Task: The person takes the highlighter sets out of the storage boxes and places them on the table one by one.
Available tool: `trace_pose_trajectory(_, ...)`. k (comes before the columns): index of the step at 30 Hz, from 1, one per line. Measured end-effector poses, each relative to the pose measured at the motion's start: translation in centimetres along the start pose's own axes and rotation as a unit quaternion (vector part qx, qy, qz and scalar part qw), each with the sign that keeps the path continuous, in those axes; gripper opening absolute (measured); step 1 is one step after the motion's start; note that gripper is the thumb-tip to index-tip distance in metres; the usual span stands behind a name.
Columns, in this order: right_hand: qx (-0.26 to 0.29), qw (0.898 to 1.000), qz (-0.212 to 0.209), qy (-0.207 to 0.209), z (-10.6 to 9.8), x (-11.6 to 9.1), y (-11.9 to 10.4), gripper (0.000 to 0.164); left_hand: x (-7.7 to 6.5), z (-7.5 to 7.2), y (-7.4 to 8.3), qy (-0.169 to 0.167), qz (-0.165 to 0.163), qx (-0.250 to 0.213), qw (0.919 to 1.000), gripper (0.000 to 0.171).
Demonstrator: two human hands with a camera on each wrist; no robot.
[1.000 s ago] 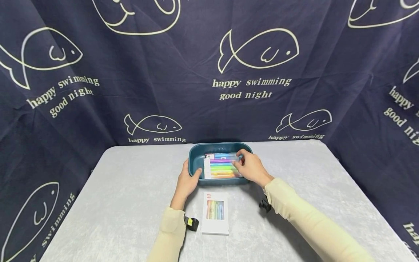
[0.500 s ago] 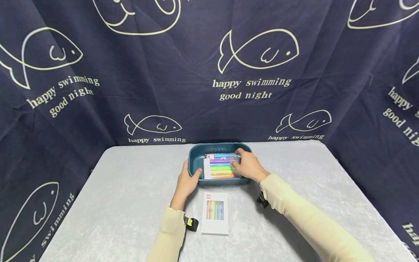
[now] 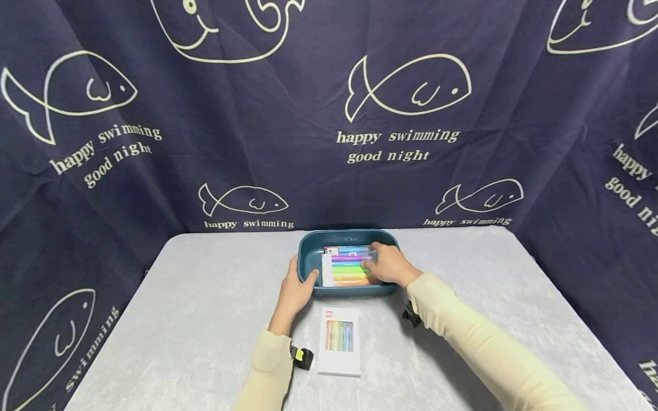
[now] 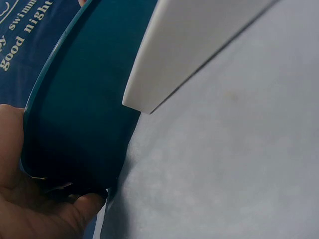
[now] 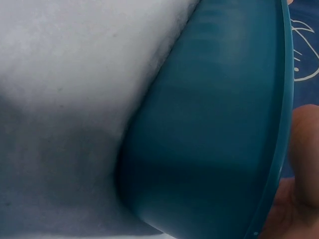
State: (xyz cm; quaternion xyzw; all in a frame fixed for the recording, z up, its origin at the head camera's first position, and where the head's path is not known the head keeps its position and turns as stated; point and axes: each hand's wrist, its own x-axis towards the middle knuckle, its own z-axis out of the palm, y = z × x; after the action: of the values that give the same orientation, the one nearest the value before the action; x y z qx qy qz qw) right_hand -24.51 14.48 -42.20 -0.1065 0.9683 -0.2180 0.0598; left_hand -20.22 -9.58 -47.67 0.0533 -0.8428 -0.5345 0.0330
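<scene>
A teal plastic basin (image 3: 354,291) stands at the back middle of the table. My left hand (image 3: 296,291) grips its left end, thumb over the rim; in the left wrist view the fingers wrap under its corner. Inside lies a clear pack of rainbow-coloured pens (image 3: 345,269), partly over another pack of blue ones (image 3: 349,250). From the right, my right hand (image 3: 389,264) reaches in and holds the right end of the upper pack between thumb and fingers, hiding that end. In the right wrist view, the basin wall (image 5: 214,114) blocks sight of the packs.
A white box (image 3: 339,364) with a window showing coloured pens lies in front of the basin, between my forearms. The pale grey tabletop (image 3: 205,302) extends to both sides. A dark blue fish-print curtain (image 3: 329,188) stands right behind and around the table.
My right hand has shifted slightly left and lower over the pack. My left hand keeps its grip on the basin. The head view has tilted up a little.
</scene>
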Motion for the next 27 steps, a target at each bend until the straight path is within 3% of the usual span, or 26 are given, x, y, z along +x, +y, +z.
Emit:
trace_pose_trajectory(15,-0.014,0.999,-0.016,-0.025,-0.34,0.46,0.15,0.053,0.17,0.10,0.19,0.006,0.006,-0.004,1.0000,0.068)
trace_pose_trajectory(27,-0.012,0.999,-0.025,-0.030,-0.49,0.86,0.53,0.043,0.02,0.21,0.03,0.004,0.004,-0.005,1.0000,0.069)
